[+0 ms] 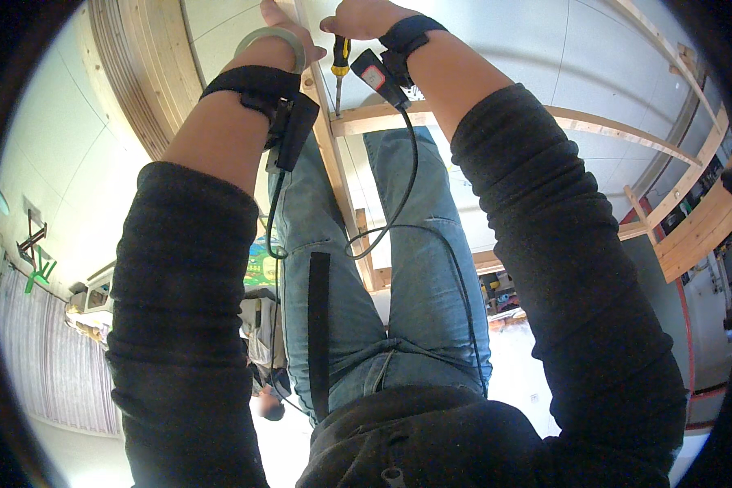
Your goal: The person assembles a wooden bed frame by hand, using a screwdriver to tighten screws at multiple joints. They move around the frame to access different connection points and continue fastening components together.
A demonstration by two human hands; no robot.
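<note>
My right hand [368,18] is closed round the handle of a screwdriver [342,58] with a yellow and black grip. Its metal shank points down toward me, the tip at the joint where a wooden crossbar [382,119] meets a long wooden beam [327,154]. My left hand [294,26] is at the beam's upper part, fingers bent against it and partly cut off by the picture's top edge. A pale bangle circles that wrist. Both wrists wear black straps with small cabled boxes.
Thick wooden boards [130,73] lie at the upper left. More slats of the wooden frame [626,130] curve off to the right. Black cables [415,171] hang loosely over my jeans. Another person [262,342] is in the background at lower left, near a grey curtain [53,350].
</note>
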